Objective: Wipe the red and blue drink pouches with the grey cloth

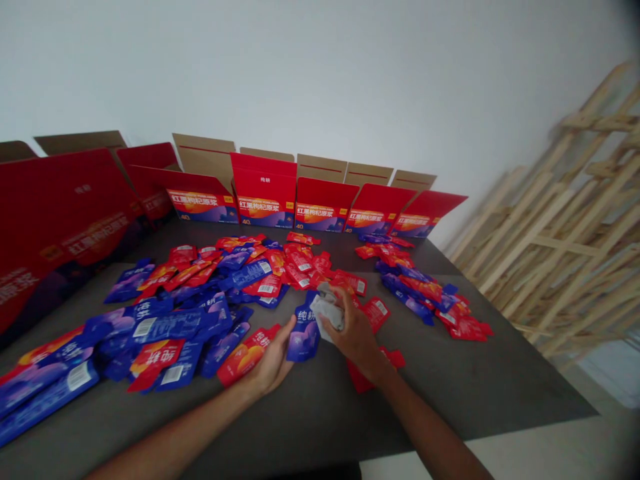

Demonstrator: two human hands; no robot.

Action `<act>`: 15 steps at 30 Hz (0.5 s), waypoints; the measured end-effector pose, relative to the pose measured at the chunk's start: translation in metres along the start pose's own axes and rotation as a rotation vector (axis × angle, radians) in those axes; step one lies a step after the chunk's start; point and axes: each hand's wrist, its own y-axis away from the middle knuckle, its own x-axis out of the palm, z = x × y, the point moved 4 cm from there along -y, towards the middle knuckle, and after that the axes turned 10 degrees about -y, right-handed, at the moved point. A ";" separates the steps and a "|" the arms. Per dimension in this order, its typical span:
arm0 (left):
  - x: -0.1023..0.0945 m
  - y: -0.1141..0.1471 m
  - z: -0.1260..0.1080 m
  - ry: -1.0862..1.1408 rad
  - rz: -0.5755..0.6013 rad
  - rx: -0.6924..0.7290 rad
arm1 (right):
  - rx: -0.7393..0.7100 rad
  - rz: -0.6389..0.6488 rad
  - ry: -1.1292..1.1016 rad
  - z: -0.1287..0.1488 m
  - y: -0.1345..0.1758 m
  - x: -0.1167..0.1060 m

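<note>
My left hand [277, 358] is closed on the lower left edge of a blue drink pouch [303, 337], held upright just above the dark table. A crumpled whitish-grey cloth [327, 312] is bunched in my right hand [354, 333], against the upper right side of that pouch. A red pouch [245, 357] lies by my left wrist. Under my right forearm rests another red pouch [361, 377], partly hidden, and one more red pouch [376, 313] lies beyond my right hand.
Mixed red and blue pouches [200, 320] are heaped at left and centre. A smaller row of pouches [425, 287] lies at right on the table [500, 380]. Open red cartons [265, 193] line the back, with a large carton [65, 233] at left. Wooden frames [565, 233] lean at right.
</note>
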 end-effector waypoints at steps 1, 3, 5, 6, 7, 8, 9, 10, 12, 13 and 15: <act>0.000 0.000 -0.001 0.002 -0.011 0.006 | 0.029 0.001 -0.018 -0.001 -0.001 -0.002; 0.000 0.000 -0.003 0.001 -0.025 0.022 | 0.062 0.129 -0.062 -0.003 -0.003 -0.001; 0.000 0.001 -0.004 -0.008 -0.029 0.038 | 0.100 0.323 -0.128 -0.004 -0.002 0.002; 0.001 0.001 -0.005 -0.015 -0.031 0.047 | 0.131 0.400 -0.174 -0.005 0.000 0.004; 0.002 0.001 -0.005 -0.022 -0.026 0.055 | 0.170 0.452 -0.227 -0.006 0.001 0.006; 0.003 0.001 -0.005 -0.028 -0.015 0.059 | 0.209 0.476 -0.278 -0.008 0.003 0.007; 0.005 0.002 -0.005 -0.032 -0.001 0.065 | 0.243 0.474 -0.320 -0.009 0.003 0.007; 0.007 0.002 -0.006 -0.036 0.016 0.079 | 0.274 0.444 -0.350 -0.011 0.003 0.006; 0.009 0.001 -0.007 -0.047 0.047 0.133 | 0.350 0.316 -0.399 -0.017 -0.002 -0.003; 0.010 0.001 -0.008 -0.054 0.054 0.169 | 0.399 0.229 -0.431 -0.021 -0.007 -0.011; 0.008 0.000 -0.008 -0.069 0.059 0.219 | 0.530 0.026 -0.530 -0.034 -0.023 -0.036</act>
